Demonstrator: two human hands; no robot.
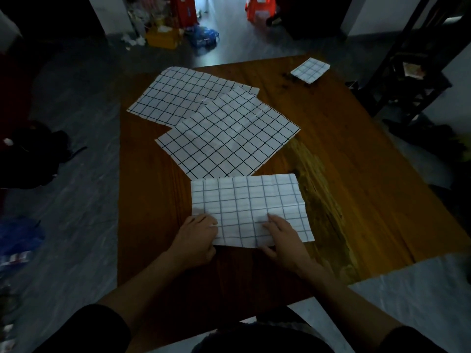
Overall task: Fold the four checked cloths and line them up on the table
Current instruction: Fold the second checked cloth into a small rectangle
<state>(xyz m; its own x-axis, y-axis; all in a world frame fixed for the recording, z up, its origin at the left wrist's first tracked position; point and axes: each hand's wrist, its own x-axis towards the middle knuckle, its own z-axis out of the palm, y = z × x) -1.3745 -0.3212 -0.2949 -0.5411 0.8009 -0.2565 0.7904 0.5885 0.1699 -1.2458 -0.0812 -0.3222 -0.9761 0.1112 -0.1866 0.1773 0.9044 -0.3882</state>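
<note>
A half-folded checked cloth [251, 205] lies on the wooden table [344, 174] right in front of me. My left hand [195, 240] holds its near left edge, fingers on top and thumb at the edge. At the near edge further right, my right hand [284, 242] rests on the cloth with fingers spread over it and thumb below the edge. Two unfolded checked cloths lie beyond, one [229, 133] overlapping the other [183, 93]. A small folded checked cloth [310, 70] sits at the table's far right corner.
A dark wooden chair [407, 72] stands at the table's far right. Clutter, a yellow box [163, 38] and orange stools [260, 8] sit on the grey floor beyond. Dark bags [33, 154] lie on the floor to the left.
</note>
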